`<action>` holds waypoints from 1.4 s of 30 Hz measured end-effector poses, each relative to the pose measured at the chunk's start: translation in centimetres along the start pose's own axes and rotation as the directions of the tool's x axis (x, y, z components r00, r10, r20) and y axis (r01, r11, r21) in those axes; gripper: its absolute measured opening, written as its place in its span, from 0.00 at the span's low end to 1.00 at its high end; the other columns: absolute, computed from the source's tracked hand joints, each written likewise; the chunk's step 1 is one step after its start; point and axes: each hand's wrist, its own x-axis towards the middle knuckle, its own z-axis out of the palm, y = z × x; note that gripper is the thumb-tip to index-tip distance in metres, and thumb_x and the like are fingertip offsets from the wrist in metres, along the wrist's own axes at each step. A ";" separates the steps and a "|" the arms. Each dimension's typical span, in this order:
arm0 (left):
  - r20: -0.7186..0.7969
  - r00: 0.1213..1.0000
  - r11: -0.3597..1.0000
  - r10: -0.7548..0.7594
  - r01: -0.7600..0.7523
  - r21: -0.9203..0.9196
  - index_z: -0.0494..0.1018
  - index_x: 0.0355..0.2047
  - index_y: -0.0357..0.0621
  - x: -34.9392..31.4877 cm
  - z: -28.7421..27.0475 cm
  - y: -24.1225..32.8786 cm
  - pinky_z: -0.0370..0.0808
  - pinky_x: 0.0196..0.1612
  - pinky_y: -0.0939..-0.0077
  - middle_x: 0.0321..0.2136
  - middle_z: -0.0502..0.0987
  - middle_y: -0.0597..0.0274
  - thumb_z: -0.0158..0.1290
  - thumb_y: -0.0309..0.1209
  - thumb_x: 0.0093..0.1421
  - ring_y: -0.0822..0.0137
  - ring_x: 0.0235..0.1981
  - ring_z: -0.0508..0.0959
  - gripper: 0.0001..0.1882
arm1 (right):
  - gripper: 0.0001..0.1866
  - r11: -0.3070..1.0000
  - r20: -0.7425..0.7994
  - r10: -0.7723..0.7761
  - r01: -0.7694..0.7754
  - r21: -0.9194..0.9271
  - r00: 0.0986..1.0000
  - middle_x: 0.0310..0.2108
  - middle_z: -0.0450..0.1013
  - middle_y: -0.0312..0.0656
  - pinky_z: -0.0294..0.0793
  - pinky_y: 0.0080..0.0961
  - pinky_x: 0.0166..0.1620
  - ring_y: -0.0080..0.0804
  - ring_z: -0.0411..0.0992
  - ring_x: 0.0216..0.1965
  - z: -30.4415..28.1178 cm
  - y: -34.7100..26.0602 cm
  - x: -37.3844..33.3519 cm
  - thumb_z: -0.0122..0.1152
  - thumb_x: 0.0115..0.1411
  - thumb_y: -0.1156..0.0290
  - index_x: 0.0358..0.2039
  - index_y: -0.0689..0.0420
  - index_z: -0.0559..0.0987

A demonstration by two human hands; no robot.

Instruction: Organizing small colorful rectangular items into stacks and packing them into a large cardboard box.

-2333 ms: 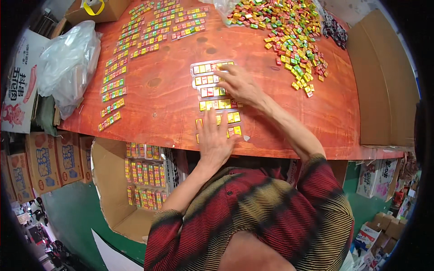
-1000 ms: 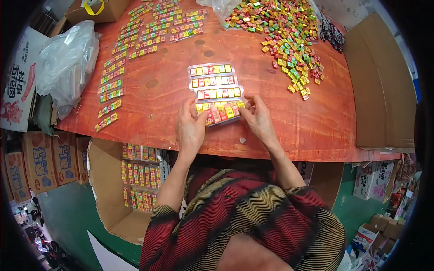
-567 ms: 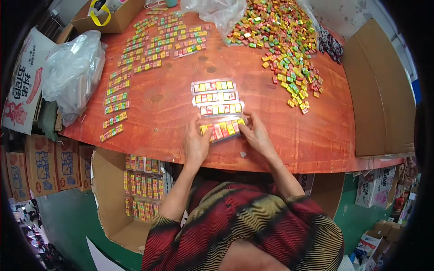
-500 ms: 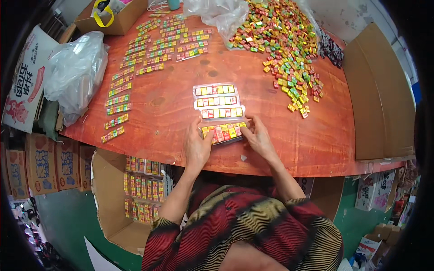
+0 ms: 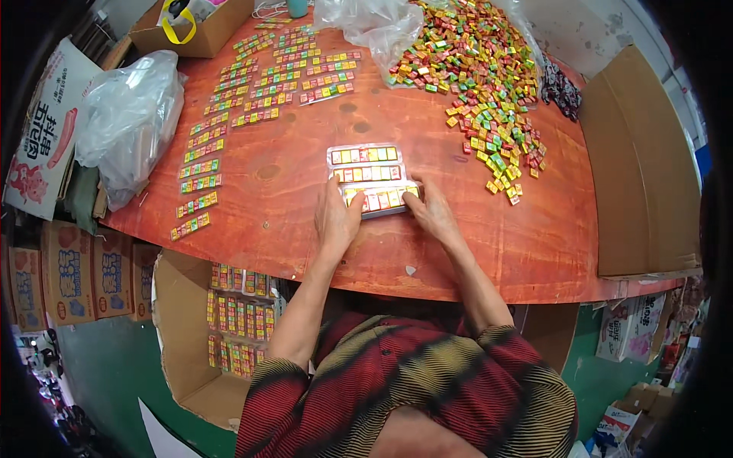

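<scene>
Head view | left grip (image 5: pixel 336 217), right grip (image 5: pixel 437 212): holding opposite ends | candy-filled tray (image 5: pixel 385 201): between them, below two more trays (image 5: pixel 366 163)

One left hand (image 5: pixel 336 220), one right hand (image 5: pixel 438 214), three filled trays (image 5: pixel 369 174) at centre, one block heap (image 5: pixel 489 76) far right, one cup (image 5: pixel 298 8) far left.

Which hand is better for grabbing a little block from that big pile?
Probably the right hand: the pile of little blocks lies ahead and rightward, nearer it than the left hand. Both grip a filled strip, though.
</scene>
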 end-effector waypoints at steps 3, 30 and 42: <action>-0.077 0.997 0.998 0.010 -0.015 -0.057 0.60 0.44 0.35 -1.2 0.2 0.0 0.65 0.42 0.64 0.38 0.68 0.45 0.53 0.35 0.46 0.53 0.40 0.69 0.26 | 0.20 0.990 0.096 0.026 -0.039 0.136 0.995 0.32 0.67 0.43 0.67 0.21 0.32 0.26 0.66 0.30 -0.1 0.7 -0.5 0.51 0.52 0.69 0.45 0.62 0.63; -0.113 0.990 0.973 -0.088 0.061 -0.221 0.63 0.43 0.32 4.7 -0.5 0.4 0.65 0.44 0.69 0.40 0.67 0.46 0.56 0.37 0.42 0.59 0.41 0.69 0.29 | 0.23 0.904 0.261 0.181 -0.266 0.336 0.948 0.27 0.66 0.39 0.67 0.16 0.20 0.21 0.65 0.23 -0.7 -2.4 4.5 0.53 0.51 0.62 0.45 0.61 0.64; -0.151 0.974 0.983 -0.167 0.177 0.056 0.52 0.49 0.31 7.8 -0.1 2.0 0.64 0.44 0.60 0.40 0.63 0.36 0.52 0.45 0.45 0.45 0.41 0.66 0.38 | 0.22 0.826 0.487 -0.139 0.372 -0.423 0.862 0.31 0.71 0.48 0.67 0.35 0.36 0.49 0.68 0.34 -1.7 -3.1 12.9 0.41 0.50 0.58 0.45 0.53 0.67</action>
